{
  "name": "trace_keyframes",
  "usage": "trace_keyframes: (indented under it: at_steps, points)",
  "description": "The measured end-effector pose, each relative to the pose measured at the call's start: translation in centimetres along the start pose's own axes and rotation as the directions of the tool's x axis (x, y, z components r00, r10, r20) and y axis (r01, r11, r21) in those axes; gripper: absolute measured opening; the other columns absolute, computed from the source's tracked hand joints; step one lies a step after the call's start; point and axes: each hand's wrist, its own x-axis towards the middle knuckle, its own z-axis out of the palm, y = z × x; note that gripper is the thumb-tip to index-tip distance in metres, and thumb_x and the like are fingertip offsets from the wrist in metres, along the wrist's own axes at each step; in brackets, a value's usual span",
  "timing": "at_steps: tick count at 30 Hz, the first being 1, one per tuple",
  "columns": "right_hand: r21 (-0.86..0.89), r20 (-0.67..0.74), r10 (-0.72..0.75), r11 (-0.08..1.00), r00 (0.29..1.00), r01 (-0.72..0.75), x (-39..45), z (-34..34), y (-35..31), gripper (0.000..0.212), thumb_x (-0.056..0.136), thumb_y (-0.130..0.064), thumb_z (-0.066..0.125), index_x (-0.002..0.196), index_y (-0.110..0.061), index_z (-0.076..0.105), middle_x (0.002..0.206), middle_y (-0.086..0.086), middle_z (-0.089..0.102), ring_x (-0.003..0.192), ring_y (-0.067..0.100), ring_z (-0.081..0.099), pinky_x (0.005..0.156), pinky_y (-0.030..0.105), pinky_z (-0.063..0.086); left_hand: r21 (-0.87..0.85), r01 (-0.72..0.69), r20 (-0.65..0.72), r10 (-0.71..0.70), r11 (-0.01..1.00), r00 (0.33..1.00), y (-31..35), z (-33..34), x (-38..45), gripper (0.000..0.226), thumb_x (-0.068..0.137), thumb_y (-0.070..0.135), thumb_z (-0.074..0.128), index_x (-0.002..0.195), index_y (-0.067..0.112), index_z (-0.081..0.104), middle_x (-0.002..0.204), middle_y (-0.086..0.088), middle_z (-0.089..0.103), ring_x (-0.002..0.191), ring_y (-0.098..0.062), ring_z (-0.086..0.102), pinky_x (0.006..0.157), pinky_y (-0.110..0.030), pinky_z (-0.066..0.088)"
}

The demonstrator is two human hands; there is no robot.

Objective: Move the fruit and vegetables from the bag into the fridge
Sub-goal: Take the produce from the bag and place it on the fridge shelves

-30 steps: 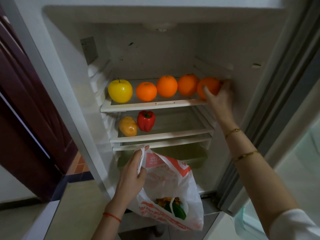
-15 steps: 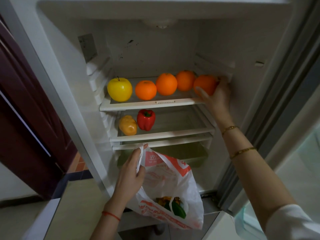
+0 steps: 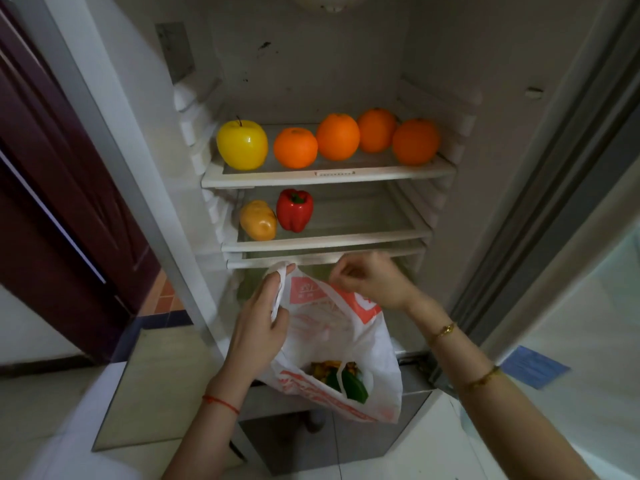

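Observation:
A white and orange plastic bag (image 3: pixel 346 337) hangs in front of the open fridge. My left hand (image 3: pixel 259 320) grips its left handle. My right hand (image 3: pixel 370 282) hovers at the bag's upper rim with loosely curled fingers and holds nothing. Inside the bag lie a green vegetable (image 3: pixel 353 386) and something yellow-brown (image 3: pixel 323 370). On the upper shelf (image 3: pixel 329 174) stand a yellow apple (image 3: pixel 242 145) and several oranges (image 3: pixel 337 136), the rightmost orange (image 3: pixel 415 142) free of my hand. The lower shelf (image 3: pixel 329 240) holds a red pepper (image 3: pixel 294 209) and a potato (image 3: pixel 258 220).
The fridge door's edge (image 3: pixel 540 188) runs down the right side. A dark red door (image 3: pixel 52 188) stands at the left. A drawer front (image 3: pixel 311 441) sits below the bag. The right half of the lower shelf is bare.
My right hand has let go of the rightmost orange on the upper shelf and dropped down to the bag's rim. The view has tilted downward. My left hand keeps its hold on the bag.

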Motion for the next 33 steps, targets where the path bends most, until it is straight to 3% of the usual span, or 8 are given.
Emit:
trace_keyframes:
  at_steps: [4,9,13,16,19,23,28,33]
  points:
    - [-0.073,0.337,0.147,0.989,0.93,-0.13,-1.7,7.4,3.1,0.014,0.091,-0.018,0.064,0.104,-0.013,0.068,0.109,-0.001,0.067,0.094,0.007,0.063,0.076,0.01,0.048,-0.022,0.012,0.024,-0.011,1.0,1.0,0.5,-0.1,-0.9,0.065,0.089,-0.005,0.05,0.146,0.024,0.038,0.136,0.02,0.046,0.122,0.007,0.048,0.094,-0.006,0.041]
    - [-0.292,0.427,0.371,0.92,0.825,-0.263,-3.4,13.3,6.0,0.042,0.092,-0.036,0.062,0.125,-0.013,0.051,0.124,0.006,0.054,0.116,0.023,0.052,0.1,0.027,0.042,-0.01,0.047,0.069,-0.046,0.999,0.997,0.5,-0.3,-2.2,0.056,0.091,0.0,0.049,0.143,0.019,0.04,0.134,0.008,0.051,0.114,0.004,0.05,0.085,0.0,0.039]
    - [-0.34,0.41,0.451,0.882,0.793,-0.325,-5.0,15.4,7.4,0.059,0.087,-0.046,0.066,0.131,-0.014,0.042,0.126,0.006,0.057,0.114,0.023,0.056,0.104,0.033,0.046,0.029,0.084,0.085,-0.086,0.996,0.993,0.0,-0.3,-2.9,0.05,0.091,0.006,0.049,0.138,0.02,0.041,0.124,-0.002,0.056,0.087,-0.012,0.06,0.072,-0.021,0.053]
    - [-0.463,0.395,0.49,0.837,0.777,-0.292,-6.0,16.4,8.3,0.081,0.08,-0.057,0.069,0.139,-0.013,0.035,0.134,0.008,0.051,0.12,0.025,0.053,0.104,0.034,0.045,0.052,0.087,0.097,-0.092,0.995,0.991,-0.2,-0.3,-3.3,0.049,0.088,0.013,0.045,0.136,0.02,0.041,0.127,-0.005,0.054,0.105,-0.024,0.059,0.086,-0.049,0.053]
    - [-0.461,0.361,0.516,0.823,0.777,-0.332,-7.1,17.4,8.8,0.095,0.076,-0.059,0.071,0.145,-0.016,0.021,0.142,0.008,0.039,0.13,0.027,0.042,0.111,0.04,0.037,0.053,0.087,0.098,-0.092,0.995,0.991,-0.1,-0.4,-3.7,0.052,0.088,0.013,0.045,0.139,0.022,0.039,0.132,-0.003,0.054,0.112,-0.023,0.058,0.09,-0.048,0.052]
    - [-0.487,0.385,0.518,0.817,0.764,-0.309,-8.2,17.9,9.3,0.08,0.08,-0.054,0.07,0.139,-0.02,0.027,0.136,0.005,0.046,0.122,0.023,0.048,0.107,0.035,0.041,0.042,0.099,0.093,-0.103,0.994,0.99,-0.1,-0.4,-4.0,0.055,0.091,0.005,0.049,0.14,0.029,0.036,0.125,0.0,0.055,0.097,-0.016,0.06,0.077,-0.043,0.055]
    - [-0.221,0.415,0.447,0.894,0.792,-0.389,-6.8,17.1,8.6,0.09,0.068,-0.058,0.077,0.137,-0.032,0.027,0.131,-0.007,0.048,0.12,0.015,0.049,0.105,0.034,0.045,0.025,0.097,0.092,-0.099,0.995,0.991,0.2,-0.5,-3.8,0.06,0.091,0.004,0.049,0.142,0.031,0.035,0.129,0.003,0.055,0.103,-0.013,0.06,0.081,-0.037,0.056]
    - [0.166,0.322,0.335,0.901,0.885,-0.402,-4.3,13.3,6.1,0.067,0.073,-0.03,0.081,0.128,-0.028,0.042,0.123,-0.006,0.051,0.118,0.015,0.05,0.099,0.029,0.048,0.01,0.049,0.061,-0.05,0.999,0.997,0.0,-0.7,-3.2,0.063,0.089,-0.002,0.048,0.144,0.026,0.037,0.139,0.007,0.05,0.107,-0.018,0.061,0.083,-0.024,0.052]
